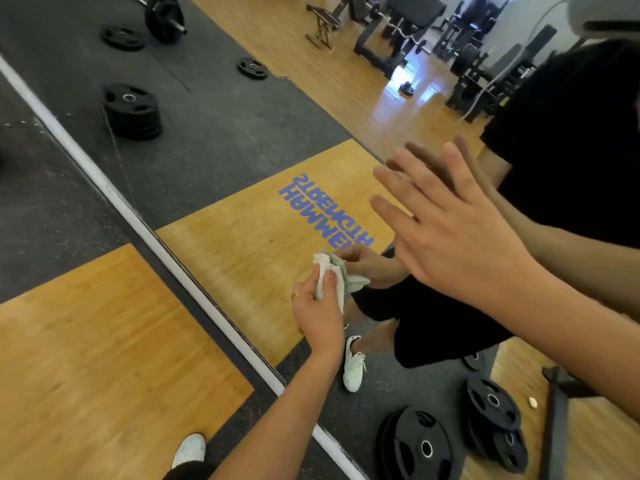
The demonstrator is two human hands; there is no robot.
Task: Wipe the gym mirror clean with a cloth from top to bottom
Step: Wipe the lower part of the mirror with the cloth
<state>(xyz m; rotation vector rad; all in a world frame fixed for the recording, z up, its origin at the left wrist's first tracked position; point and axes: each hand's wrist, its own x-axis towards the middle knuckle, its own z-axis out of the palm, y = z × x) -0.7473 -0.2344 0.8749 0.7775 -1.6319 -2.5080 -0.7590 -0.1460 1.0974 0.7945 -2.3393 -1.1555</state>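
Observation:
The gym mirror fills most of the view, its white bottom frame running diagonally from upper left to lower right. My left hand grips a crumpled white-grey cloth and presses it against the low part of the glass, where its reflection meets it. My right hand is raised higher, flat against the mirror with fingers spread and nothing in it. The reflection shows a person in black clothes and a white shoe.
Black weight plates lie on the floor at lower right, and more appear reflected at upper left. My white shoe stands on the wooden platform near the mirror's base. Reflected benches and machines stand at the top right.

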